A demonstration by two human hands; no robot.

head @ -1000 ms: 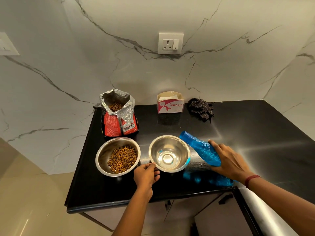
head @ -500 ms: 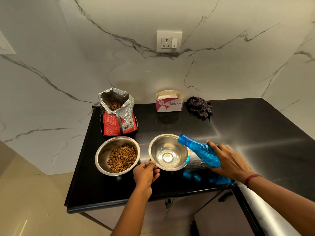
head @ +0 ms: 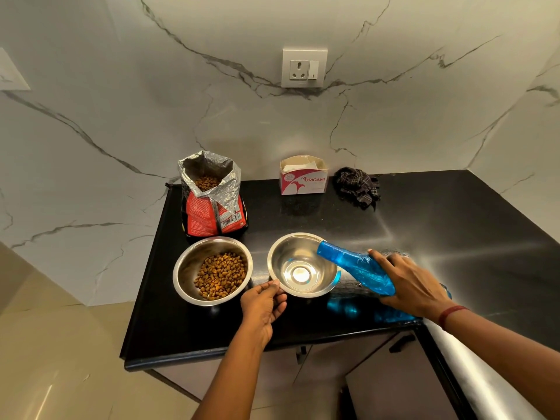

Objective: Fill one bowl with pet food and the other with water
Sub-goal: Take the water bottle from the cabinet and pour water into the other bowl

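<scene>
Two steel bowls stand side by side on the black counter (head: 454, 225). The left bowl (head: 188, 262) holds brown pet food (head: 220, 275). The right bowl (head: 281, 256) looks nearly empty, with a bright glint at its bottom. My left hand (head: 263, 301) pinches the right bowl's near-left rim. My right hand (head: 406, 283) grips a blue plastic bottle (head: 354, 266), tilted on its side with its mouth over the right bowl's rim. Whether water is flowing I cannot tell.
An open red and silver pet food bag (head: 212, 201) stands behind the left bowl. A pink and white Origami tissue box (head: 303, 181) and a dark crumpled cloth (head: 359, 187) sit by the marble wall. The counter's front edge lies just below my hands.
The blue bottle moved left in my right hand, so its mouth now reaches over the right bowl's rim. My left hand stays on that bowl's rim.
</scene>
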